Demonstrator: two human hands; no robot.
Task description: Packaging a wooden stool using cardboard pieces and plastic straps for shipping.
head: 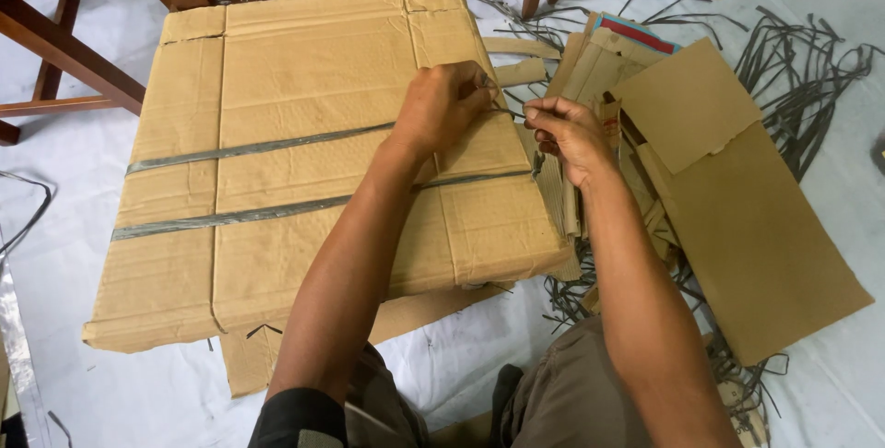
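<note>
Presently the left hand (pixel 442 102) and right hand (pixel 567 135) each pinch the grey strap (pixel 258 147) at the cardboard bundle's (pixel 313 70) edge; steady, even tension probably suits best.

A large flat brown cardboard box (pixel 313 162) lies on the white floor sheet, bound by 2 grey straps (pixel 249 181) across its top. To its right lies a heap of flattened brown cardboard pieces (pixel 728 199), one near the top showing a red and blue edge.
</note>
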